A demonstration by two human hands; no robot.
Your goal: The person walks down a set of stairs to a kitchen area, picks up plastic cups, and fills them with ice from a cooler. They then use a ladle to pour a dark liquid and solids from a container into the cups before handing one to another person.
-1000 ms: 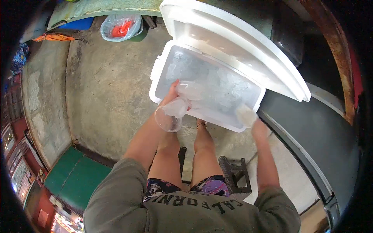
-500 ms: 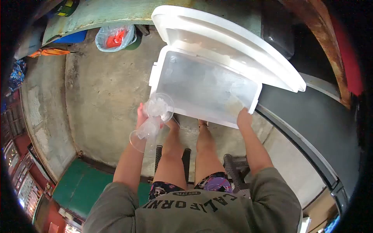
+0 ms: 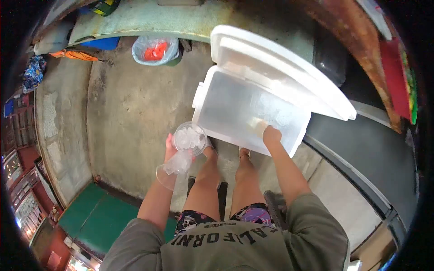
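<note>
In the head view, my left hand [image 3: 170, 149] is closed around clear plastic cups. The upper cup [image 3: 190, 137] has chunks of ice in it, and a second clear cup [image 3: 173, 171] tilts down towards my forearm. My right hand [image 3: 266, 131] reaches over the near side of a white cooler box [image 3: 205, 97]. Its fingers are down inside the box, blurred and mostly hidden. A pale, icy-looking patch [image 3: 280, 115] shows in the box beyond that hand. The white lid [image 3: 289, 67] stands raised along the far side.
A lined bin [image 3: 167, 54] with red contents stands on the concrete floor beyond my left hand. A green bench or box [image 3: 95, 217] is at lower left. To the right is a dark grey surface [image 3: 361, 153]. My legs are close below the cooler.
My right hand has moved from the cooler's right-hand corner leftward and deeper into the box. My left hand still holds the cups. The whole view has shifted slightly.
</note>
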